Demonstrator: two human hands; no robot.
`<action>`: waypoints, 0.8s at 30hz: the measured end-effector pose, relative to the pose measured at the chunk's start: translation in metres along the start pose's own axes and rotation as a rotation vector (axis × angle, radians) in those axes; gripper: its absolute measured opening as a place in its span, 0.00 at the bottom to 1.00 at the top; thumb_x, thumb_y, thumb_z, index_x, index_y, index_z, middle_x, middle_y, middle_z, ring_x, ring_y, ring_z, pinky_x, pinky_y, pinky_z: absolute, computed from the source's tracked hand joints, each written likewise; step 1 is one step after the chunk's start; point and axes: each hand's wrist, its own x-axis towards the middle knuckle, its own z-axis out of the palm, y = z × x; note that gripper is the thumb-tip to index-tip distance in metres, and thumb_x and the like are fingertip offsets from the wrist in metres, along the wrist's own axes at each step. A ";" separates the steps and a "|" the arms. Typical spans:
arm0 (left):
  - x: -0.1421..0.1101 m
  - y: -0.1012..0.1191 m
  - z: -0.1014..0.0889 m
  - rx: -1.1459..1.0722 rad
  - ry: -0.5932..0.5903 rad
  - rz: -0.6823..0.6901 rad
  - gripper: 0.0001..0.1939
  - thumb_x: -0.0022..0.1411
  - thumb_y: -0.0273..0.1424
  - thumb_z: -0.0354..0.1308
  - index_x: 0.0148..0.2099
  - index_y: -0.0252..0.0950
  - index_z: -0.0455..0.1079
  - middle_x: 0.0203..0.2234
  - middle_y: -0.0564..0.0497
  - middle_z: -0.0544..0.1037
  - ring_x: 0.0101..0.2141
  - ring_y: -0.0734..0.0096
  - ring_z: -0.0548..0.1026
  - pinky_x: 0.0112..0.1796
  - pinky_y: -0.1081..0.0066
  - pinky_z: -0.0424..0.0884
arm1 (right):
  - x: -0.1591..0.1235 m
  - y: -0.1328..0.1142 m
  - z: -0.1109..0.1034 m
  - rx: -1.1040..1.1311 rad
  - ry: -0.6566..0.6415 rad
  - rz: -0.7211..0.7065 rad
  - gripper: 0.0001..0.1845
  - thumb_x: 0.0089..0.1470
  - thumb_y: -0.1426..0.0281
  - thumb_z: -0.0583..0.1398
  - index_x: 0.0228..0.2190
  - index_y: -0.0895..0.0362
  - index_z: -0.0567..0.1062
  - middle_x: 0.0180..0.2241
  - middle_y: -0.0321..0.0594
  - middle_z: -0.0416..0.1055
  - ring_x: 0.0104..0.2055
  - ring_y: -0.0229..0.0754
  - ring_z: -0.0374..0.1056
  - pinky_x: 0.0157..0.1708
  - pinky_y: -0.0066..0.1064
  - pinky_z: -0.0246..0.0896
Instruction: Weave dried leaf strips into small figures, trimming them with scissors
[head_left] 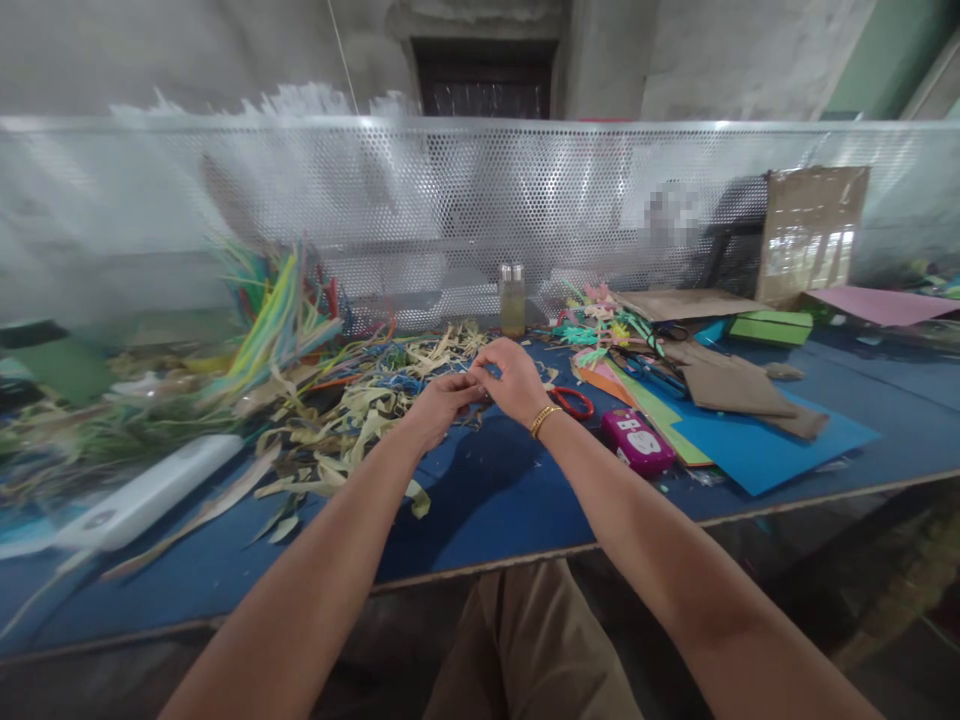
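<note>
Strip: thin pale-yellow dried-leaf strip [474, 392], pinched between both hands above the middle of the table; mostly hidden by the fingers.
Handling: judged very light, limp and papery, likely to tear or crease if pulled hard; best taken near its ends between fingertips.
Left hand [442, 402]: fingertips closed on the strip from the left.
Right hand [514, 380]: fingers curled down onto the same strip, a gold bangle [545, 420] at the wrist.
Scrap heap: loose pile of pale-yellow leaf cuttings [352, 420], curled and flat, just left of the hands.
Scissors: red-handled scissors [574, 402] lying just right of the right hand.
Phone: magenta case with a white patch [637, 440], near right.
Paper: blue, green and orange sheets [750, 445], smooth and flat, further right.
Bottle: small clear glass bottle [512, 298], upright at the far side.
Table: blue matte tabletop [487, 500].
Screen: perforated metal screen [450, 200] along the far edge.
</note>
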 end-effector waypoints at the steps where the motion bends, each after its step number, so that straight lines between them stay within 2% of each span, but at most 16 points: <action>1: 0.001 0.000 -0.001 -0.017 0.006 -0.003 0.13 0.41 0.35 0.68 0.27 0.34 0.71 0.23 0.50 0.75 0.26 0.72 0.73 0.25 0.75 0.64 | 0.000 -0.001 -0.002 -0.041 0.062 0.029 0.07 0.51 0.66 0.58 0.29 0.57 0.73 0.35 0.42 0.69 0.42 0.40 0.62 0.45 0.31 0.54; 3: 0.004 0.002 -0.004 -0.049 0.060 0.004 0.14 0.42 0.36 0.68 0.29 0.34 0.70 0.24 0.52 0.74 0.26 0.75 0.72 0.23 0.78 0.61 | 0.001 -0.001 -0.007 -0.089 0.148 0.162 0.11 0.53 0.62 0.57 0.30 0.57 0.74 0.34 0.43 0.70 0.39 0.41 0.64 0.43 0.31 0.55; 4: 0.006 0.002 -0.006 -0.060 0.115 0.021 0.15 0.41 0.37 0.68 0.30 0.35 0.70 0.24 0.53 0.74 0.25 0.76 0.71 0.22 0.79 0.59 | 0.001 -0.001 -0.008 -0.088 0.137 0.255 0.14 0.54 0.60 0.55 0.28 0.58 0.74 0.31 0.43 0.71 0.36 0.41 0.65 0.40 0.31 0.56; 6: 0.009 0.002 -0.009 -0.044 0.211 0.051 0.17 0.41 0.38 0.68 0.31 0.35 0.71 0.23 0.54 0.73 0.24 0.79 0.69 0.21 0.79 0.57 | 0.000 0.000 -0.007 -0.026 -0.005 0.446 0.21 0.55 0.58 0.53 0.22 0.59 0.74 0.22 0.41 0.70 0.29 0.40 0.65 0.33 0.31 0.57; 9: 0.012 0.000 -0.011 0.016 0.258 0.092 0.16 0.41 0.37 0.68 0.33 0.35 0.72 0.24 0.55 0.73 0.23 0.80 0.67 0.23 0.79 0.59 | -0.004 -0.002 0.005 0.272 -0.234 0.679 0.23 0.53 0.56 0.54 0.20 0.59 0.74 0.21 0.41 0.71 0.23 0.38 0.65 0.25 0.29 0.55; 10: 0.012 -0.001 -0.011 0.028 0.255 0.112 0.16 0.41 0.37 0.68 0.33 0.35 0.72 0.24 0.55 0.73 0.23 0.80 0.67 0.24 0.78 0.60 | -0.005 -0.003 0.010 0.405 -0.252 0.742 0.21 0.53 0.56 0.55 0.21 0.59 0.74 0.22 0.40 0.72 0.23 0.37 0.66 0.23 0.28 0.54; 12: 0.011 -0.001 -0.009 0.029 0.241 0.141 0.15 0.41 0.35 0.68 0.33 0.35 0.73 0.23 0.55 0.73 0.24 0.79 0.67 0.25 0.78 0.61 | -0.007 -0.004 0.019 0.636 -0.201 0.840 0.15 0.51 0.59 0.58 0.23 0.58 0.73 0.24 0.38 0.72 0.24 0.36 0.67 0.21 0.26 0.53; 15: 0.010 0.001 -0.005 -0.047 0.223 0.115 0.14 0.41 0.33 0.69 0.33 0.35 0.72 0.21 0.55 0.73 0.22 0.79 0.67 0.24 0.78 0.60 | -0.007 -0.004 0.023 0.807 -0.082 0.881 0.11 0.45 0.63 0.63 0.24 0.58 0.70 0.23 0.35 0.70 0.24 0.33 0.65 0.20 0.23 0.53; 19: 0.007 0.011 -0.004 -0.321 0.215 0.068 0.13 0.41 0.29 0.69 0.30 0.34 0.69 0.23 0.56 0.72 0.24 0.81 0.69 0.22 0.81 0.60 | -0.003 0.000 0.016 0.872 -0.023 0.838 0.12 0.39 0.65 0.65 0.22 0.59 0.69 0.20 0.32 0.66 0.20 0.29 0.56 0.19 0.22 0.48; 24: 0.004 0.017 -0.010 -0.476 0.035 -0.045 0.12 0.45 0.26 0.67 0.31 0.35 0.67 0.25 0.56 0.72 0.25 0.81 0.70 0.21 0.82 0.61 | 0.002 0.003 0.007 0.795 0.120 0.832 0.10 0.38 0.65 0.63 0.22 0.58 0.68 0.20 0.30 0.63 0.22 0.30 0.56 0.21 0.23 0.48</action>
